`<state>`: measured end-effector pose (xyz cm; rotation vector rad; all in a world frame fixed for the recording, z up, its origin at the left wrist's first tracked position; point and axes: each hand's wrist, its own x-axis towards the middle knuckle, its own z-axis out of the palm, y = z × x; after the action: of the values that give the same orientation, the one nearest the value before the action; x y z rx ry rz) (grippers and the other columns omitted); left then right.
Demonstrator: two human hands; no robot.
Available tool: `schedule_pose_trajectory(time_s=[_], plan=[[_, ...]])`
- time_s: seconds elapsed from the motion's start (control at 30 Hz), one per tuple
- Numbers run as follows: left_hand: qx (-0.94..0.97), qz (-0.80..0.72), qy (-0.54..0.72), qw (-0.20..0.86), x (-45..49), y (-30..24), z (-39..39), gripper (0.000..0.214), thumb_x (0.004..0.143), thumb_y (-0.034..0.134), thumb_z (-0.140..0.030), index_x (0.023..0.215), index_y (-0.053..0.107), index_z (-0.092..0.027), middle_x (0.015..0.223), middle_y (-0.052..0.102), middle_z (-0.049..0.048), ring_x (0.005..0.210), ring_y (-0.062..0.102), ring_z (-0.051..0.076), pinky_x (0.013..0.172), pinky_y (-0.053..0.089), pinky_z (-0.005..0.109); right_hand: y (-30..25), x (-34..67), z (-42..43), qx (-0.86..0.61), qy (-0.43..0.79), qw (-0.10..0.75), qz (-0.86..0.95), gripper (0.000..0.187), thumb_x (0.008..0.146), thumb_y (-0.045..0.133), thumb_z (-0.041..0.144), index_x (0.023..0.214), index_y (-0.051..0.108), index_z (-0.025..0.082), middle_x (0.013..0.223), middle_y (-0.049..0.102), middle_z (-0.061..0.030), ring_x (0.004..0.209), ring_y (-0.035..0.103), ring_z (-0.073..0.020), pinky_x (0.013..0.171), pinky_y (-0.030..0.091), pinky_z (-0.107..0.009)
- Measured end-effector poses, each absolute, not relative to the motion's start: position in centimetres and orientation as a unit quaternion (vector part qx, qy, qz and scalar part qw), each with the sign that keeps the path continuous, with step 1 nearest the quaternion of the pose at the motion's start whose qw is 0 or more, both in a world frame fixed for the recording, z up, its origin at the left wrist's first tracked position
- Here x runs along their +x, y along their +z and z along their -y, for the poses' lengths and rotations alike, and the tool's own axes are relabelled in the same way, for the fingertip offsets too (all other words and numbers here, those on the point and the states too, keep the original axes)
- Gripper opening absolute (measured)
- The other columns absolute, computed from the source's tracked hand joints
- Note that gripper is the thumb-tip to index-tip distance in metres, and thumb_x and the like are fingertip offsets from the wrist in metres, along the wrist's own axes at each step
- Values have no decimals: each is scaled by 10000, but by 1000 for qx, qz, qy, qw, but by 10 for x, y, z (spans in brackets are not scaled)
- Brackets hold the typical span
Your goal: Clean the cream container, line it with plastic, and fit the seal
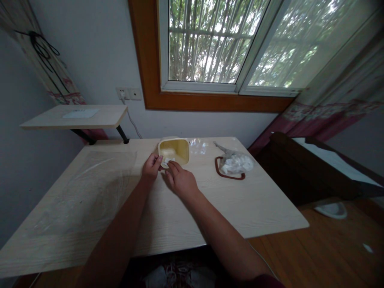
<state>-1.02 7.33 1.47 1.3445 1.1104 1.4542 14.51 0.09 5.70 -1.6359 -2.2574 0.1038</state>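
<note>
While the head view looks down on the bench [228, 212], the left grip [152, 168] curls closed on the near corner of a yellow square tub [175, 151]. The right grip [180, 181], fingers [171, 166] extended, touches a white piece [166, 161] at the rim; whether it holds it, I cannot tell.

The light wooden table [168, 212] is carrying a yellow plastic container [174, 151] near its far edge. To the right of it, a clear plastic bag [235, 163] with white contents is lying against a brown loop [223, 173], and a clear plastic sheet [87, 192] is covering the left part.
</note>
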Motion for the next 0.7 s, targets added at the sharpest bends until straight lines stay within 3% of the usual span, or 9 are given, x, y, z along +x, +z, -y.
schedule_pose_trajectory(time_s=[0.37,0.7], plan=[[536,-458,578,411,-10,18,-73,371,850,641,-546,782,512,-205,581,536,-45,491,511,100,458,400,199,60,166,-8,-635,12,180,751,450,1060,319,426,1389,543,216,1440,584,-107,1083,693,-224,869,559,-327],[540,-442,582,418,-9,19,-70,361,874,620,-536,801,505,-202,602,561,-41,525,529,103,506,414,210,40,160,-16,-548,20,290,784,409,1034,461,355,1357,567,127,1387,594,-152,1210,570,-236,1072,444,-380]])
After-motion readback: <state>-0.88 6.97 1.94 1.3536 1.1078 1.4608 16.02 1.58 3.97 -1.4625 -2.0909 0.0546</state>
